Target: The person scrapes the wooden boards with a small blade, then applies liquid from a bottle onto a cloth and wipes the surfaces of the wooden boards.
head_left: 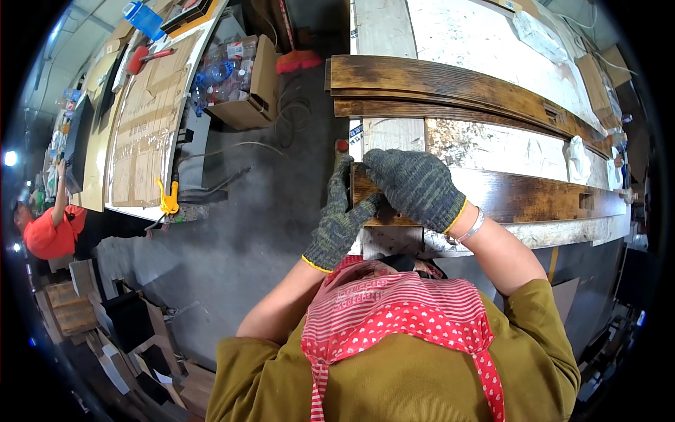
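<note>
A dark brown stained wooden plank [517, 197] lies across the near side of the work table, with a rectangular slot near its right end. Both my hands wear dark grey-green knit gloves with yellow cuffs. At the plank's left end, my left hand [336, 221] has its fingers along the end and its thumb over the top, gripping it. My right hand [416, 186] is closed over the same end, its fingertips bent down close to the left thumb; whatever they hold is hidden. Just beyond my left fingers is a small red round-ended thing [342, 145].
More brown planks [436, 83] lie stacked farther back on the white, stained table [464, 32]. On the left stand a cardboard box of plastic bottles [242, 105], a red broom [298, 61] and a cardboard-covered bench [144, 141] with a yellow tool [167, 197]. A person in red [53, 232] is at far left.
</note>
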The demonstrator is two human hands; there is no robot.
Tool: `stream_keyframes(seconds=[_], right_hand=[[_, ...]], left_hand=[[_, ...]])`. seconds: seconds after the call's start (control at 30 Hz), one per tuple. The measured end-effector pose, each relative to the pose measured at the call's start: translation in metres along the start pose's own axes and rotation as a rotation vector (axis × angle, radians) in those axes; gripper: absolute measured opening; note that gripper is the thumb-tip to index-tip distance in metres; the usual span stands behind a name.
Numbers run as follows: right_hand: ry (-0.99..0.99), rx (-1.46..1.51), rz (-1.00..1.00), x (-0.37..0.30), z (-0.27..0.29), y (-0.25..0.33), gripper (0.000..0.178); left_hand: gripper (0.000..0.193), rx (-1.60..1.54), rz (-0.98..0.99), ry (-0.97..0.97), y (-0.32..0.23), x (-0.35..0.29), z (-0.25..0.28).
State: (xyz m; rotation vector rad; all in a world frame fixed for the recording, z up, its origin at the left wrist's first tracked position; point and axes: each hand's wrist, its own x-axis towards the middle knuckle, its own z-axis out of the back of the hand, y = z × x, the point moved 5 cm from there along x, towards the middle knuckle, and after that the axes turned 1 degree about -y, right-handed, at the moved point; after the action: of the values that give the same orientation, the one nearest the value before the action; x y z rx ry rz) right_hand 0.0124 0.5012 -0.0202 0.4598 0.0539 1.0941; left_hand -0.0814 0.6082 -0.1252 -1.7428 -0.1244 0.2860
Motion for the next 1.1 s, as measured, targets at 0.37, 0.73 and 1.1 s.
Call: stream_keyframes(seconds=[0.37,0.73,1.1], right_hand=[[-0.124,1.012,-0.697,-0.019,0.027,-0.045,0.023],[-0.246,0.862,-0.490,-0.029,0.025,-0.047,0.025],[-0.124,0.238,-0.113,-0.015,0.013,-0.019,0.025]], left_hand=[[0.052,0.159,0.106,-0.118,-0.037,0.007,0.021],[0.039,1.301,-0.593,0.215,-0.053,0.026,0.051],[0.095,0.200,0.007,0.173,-0.035,-0.004,-0.005]])
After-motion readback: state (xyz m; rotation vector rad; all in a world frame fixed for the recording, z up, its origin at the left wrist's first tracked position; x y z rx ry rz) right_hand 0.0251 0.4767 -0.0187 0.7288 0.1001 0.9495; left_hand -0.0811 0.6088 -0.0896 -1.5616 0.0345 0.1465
